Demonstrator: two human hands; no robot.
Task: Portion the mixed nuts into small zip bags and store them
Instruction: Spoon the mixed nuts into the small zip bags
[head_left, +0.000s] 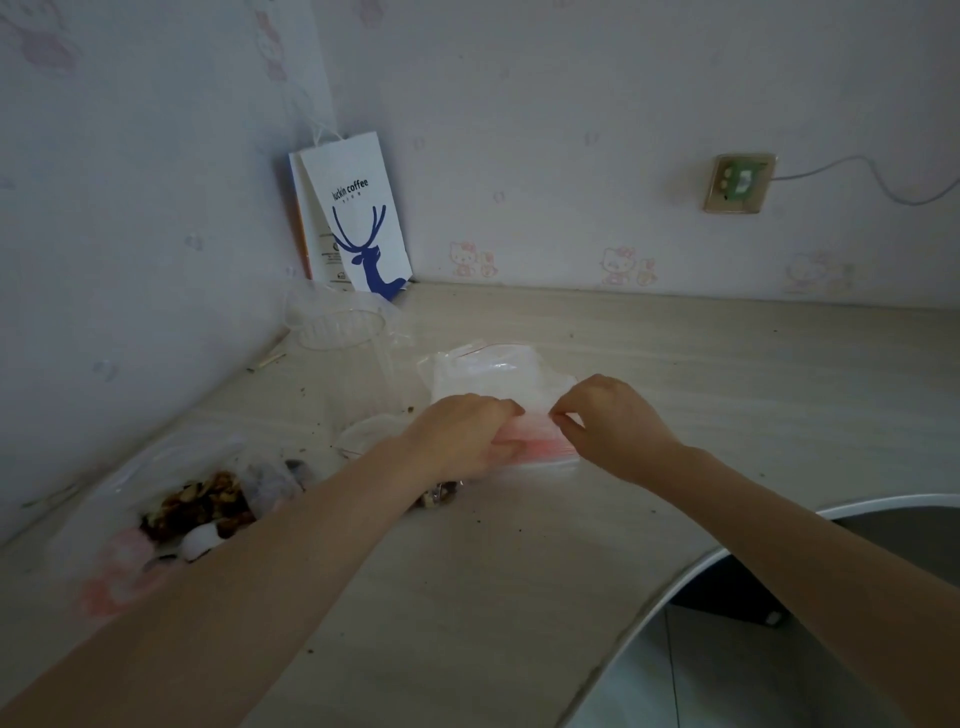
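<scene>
Pinching at both ends, the left hand (467, 436) and right hand (608, 423) are each closing a fingertip grip on the red-striped mouth of a small zip bag (540, 447) lying on the bench (675, 364), probably prising it open. The mixed nuts (202, 501) are waiting in an open bag at the left, within reach for filling.

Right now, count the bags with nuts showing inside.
2: a large clear bag at the left of the table, and a small bag just below the left hand. Others may be hidden.
</scene>
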